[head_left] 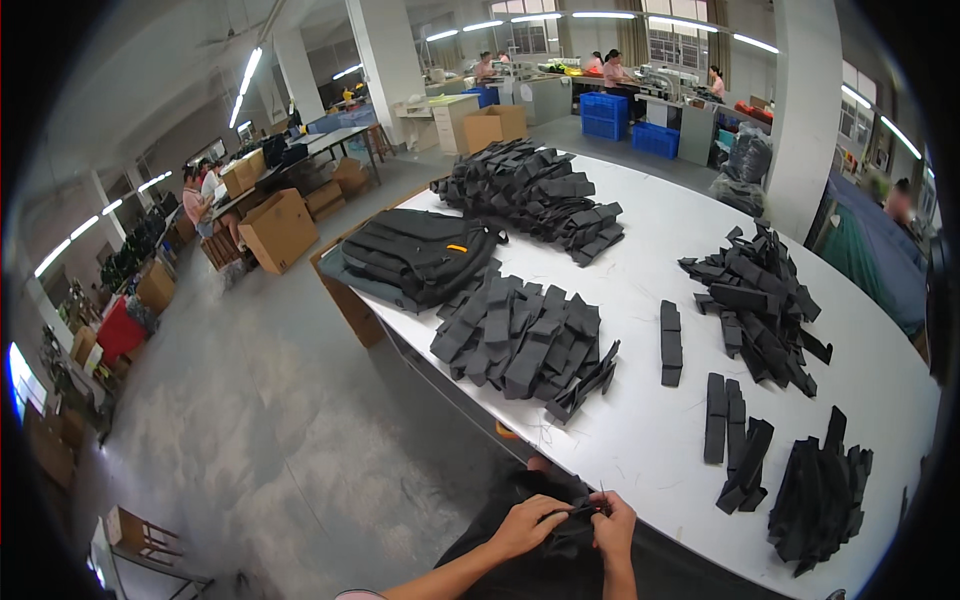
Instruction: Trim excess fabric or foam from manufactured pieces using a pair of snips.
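At the table's near edge, my left hand (530, 525) is closed, thumb and fingers pinching a black fabric strip (578, 509). My right hand (613, 522) is closed at the strip's other end, close beside the left. A thin dark tip stands up by the right fingers, too small to name. Beyond my hands, a heap of folded black fabric strips (525, 335) lies on the white table (625, 440). To the right are a single strip (670, 343), a few more strips (715, 420) and an upright bundle of strips (820, 495).
A black backpack (420, 255) lies at the table's left edge, beside another heap of strips (530, 190). A loose pile (760, 300) sits far right. Cardboard boxes (278, 230), blue crates (604, 116), a pillar (808, 110) and people at work benches stand beyond.
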The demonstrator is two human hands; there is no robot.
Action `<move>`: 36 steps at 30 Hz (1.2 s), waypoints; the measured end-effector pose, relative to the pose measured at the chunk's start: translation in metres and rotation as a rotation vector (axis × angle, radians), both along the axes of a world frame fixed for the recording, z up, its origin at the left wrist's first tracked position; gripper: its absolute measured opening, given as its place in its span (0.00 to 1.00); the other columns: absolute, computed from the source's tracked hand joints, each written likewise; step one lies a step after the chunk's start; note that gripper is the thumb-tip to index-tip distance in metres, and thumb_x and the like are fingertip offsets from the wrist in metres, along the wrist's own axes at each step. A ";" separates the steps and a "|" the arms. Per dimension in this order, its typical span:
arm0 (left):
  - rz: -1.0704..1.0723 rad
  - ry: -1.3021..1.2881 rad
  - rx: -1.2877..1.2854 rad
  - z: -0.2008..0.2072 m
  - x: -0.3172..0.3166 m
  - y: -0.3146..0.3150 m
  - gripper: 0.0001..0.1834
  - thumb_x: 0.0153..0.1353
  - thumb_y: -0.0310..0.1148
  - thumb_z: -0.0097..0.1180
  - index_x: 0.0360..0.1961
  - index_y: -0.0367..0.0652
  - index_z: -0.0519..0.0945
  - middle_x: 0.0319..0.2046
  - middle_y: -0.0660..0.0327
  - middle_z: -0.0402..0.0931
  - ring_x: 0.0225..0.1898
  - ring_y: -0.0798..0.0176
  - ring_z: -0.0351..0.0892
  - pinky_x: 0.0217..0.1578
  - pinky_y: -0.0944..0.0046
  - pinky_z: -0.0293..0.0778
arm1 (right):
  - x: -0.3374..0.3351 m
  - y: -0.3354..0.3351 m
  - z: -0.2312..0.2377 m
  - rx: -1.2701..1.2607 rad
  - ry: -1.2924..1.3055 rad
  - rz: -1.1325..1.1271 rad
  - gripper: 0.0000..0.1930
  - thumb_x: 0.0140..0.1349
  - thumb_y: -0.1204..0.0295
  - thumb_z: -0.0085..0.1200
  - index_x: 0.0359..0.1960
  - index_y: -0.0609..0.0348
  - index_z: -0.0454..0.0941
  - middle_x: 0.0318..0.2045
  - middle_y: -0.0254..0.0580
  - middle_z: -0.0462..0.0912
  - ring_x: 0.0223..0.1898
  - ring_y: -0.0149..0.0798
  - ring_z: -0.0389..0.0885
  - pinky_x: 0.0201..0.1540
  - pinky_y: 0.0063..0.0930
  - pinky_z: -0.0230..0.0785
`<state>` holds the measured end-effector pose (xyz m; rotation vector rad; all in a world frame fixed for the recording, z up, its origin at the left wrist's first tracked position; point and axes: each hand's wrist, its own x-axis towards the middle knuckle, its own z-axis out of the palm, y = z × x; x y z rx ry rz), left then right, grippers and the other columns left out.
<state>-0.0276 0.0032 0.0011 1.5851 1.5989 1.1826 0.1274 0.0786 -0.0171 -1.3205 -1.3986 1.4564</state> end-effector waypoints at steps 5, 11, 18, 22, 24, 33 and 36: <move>0.101 -0.344 -0.212 -0.005 0.013 0.005 0.14 0.65 0.37 0.48 0.38 0.36 0.77 0.32 0.57 0.78 0.35 0.61 0.77 0.40 0.67 0.70 | 0.020 -0.012 -0.006 -0.468 0.174 0.226 0.17 0.42 0.85 0.48 0.38 0.65 0.76 0.25 0.32 0.75 0.24 0.26 0.70 0.32 0.17 0.64; 0.057 -0.308 -0.156 0.010 -0.006 0.013 0.20 0.70 0.40 0.36 0.29 0.35 0.73 0.24 0.52 0.71 0.27 0.60 0.71 0.34 0.61 0.69 | -0.006 -0.037 0.072 0.369 -0.047 0.076 0.20 0.46 0.83 0.59 0.44 0.60 0.76 0.31 0.37 0.70 0.30 0.30 0.70 0.29 0.19 0.63; 0.123 -0.649 -0.500 0.024 -0.007 0.004 0.28 0.69 0.51 0.39 0.26 0.37 0.78 0.21 0.66 0.72 0.25 0.75 0.67 0.28 0.72 0.65 | -0.021 -0.025 0.061 0.385 -0.055 0.259 0.07 0.49 0.82 0.57 0.30 0.60 0.73 0.25 0.36 0.70 0.25 0.35 0.72 0.27 0.25 0.63; 0.186 -0.770 -0.628 0.023 -0.004 -0.006 0.28 0.67 0.53 0.42 0.26 0.38 0.78 0.21 0.67 0.73 0.24 0.76 0.68 0.27 0.74 0.64 | 0.000 -0.035 0.051 -0.090 0.159 -0.014 0.09 0.53 0.77 0.59 0.35 0.63 0.73 0.27 0.35 0.72 0.26 0.25 0.70 0.29 0.18 0.62; 0.152 -0.730 -0.645 0.022 -0.005 -0.011 0.30 0.67 0.55 0.41 0.27 0.37 0.79 0.20 0.68 0.71 0.25 0.75 0.66 0.28 0.73 0.64 | 0.004 -0.046 0.066 0.044 0.027 0.065 0.13 0.53 0.75 0.60 0.39 0.62 0.72 0.28 0.36 0.72 0.26 0.27 0.71 0.30 0.19 0.64; 0.104 -0.634 -0.619 0.022 -0.003 -0.012 0.30 0.68 0.54 0.39 0.28 0.37 0.79 0.21 0.67 0.71 0.27 0.74 0.67 0.31 0.72 0.65 | 0.019 -0.052 0.086 0.585 -0.467 0.418 0.16 0.48 0.75 0.61 0.42 0.57 0.76 0.31 0.38 0.71 0.23 0.38 0.74 0.23 0.28 0.65; 0.106 -0.600 -0.596 0.020 -0.004 -0.015 0.30 0.67 0.55 0.39 0.28 0.37 0.78 0.22 0.66 0.72 0.28 0.74 0.68 0.33 0.72 0.66 | 0.012 -0.049 0.083 0.712 -0.480 0.438 0.16 0.47 0.76 0.61 0.40 0.57 0.77 0.29 0.37 0.71 0.22 0.38 0.74 0.23 0.28 0.64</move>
